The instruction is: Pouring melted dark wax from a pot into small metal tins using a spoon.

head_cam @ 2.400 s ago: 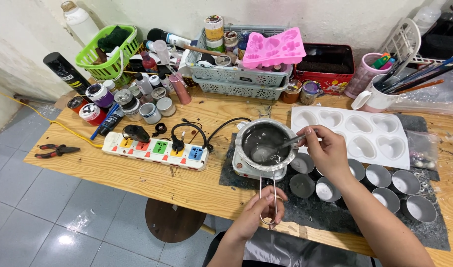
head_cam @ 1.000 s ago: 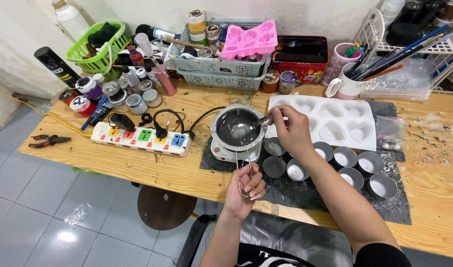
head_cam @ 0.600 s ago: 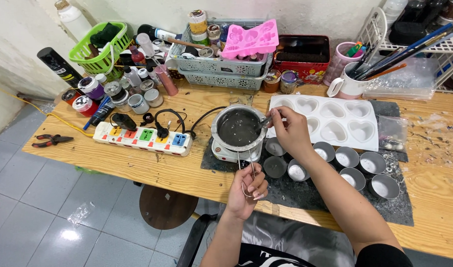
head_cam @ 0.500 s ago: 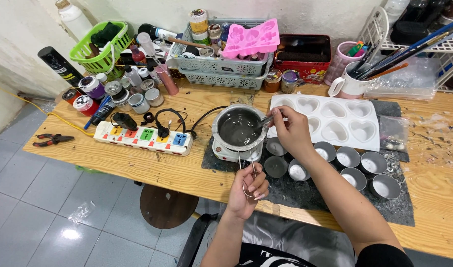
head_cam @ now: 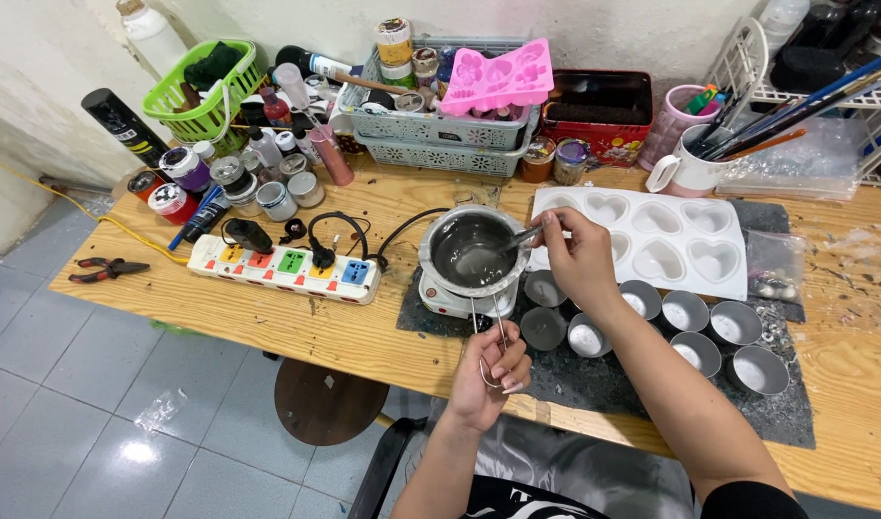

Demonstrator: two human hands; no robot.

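There, our left hand [head_cam: 493, 375] pinched the thin wire handle [head_cam: 490, 332] of the small round metal melting pot [head_cam: 471, 250]; at its three o'clock, our right hand [head_cam: 577, 258] pinched a metal spoon [head_cam: 517, 238].

From here I can't see the end of the spoon [head_cam: 519, 236]: it's under my right hand [head_cam: 580, 258]. The left hand [head_cam: 491, 377] covers the end of the pot's wire handle [head_cam: 490, 332]. The heater base [head_cam: 447, 298] is mostly hidden beneath the melting pot [head_cam: 471, 252]. Pot contents read as glare only. Both forearms run off the bottom edge. Bottle labels at back are too small to tell.
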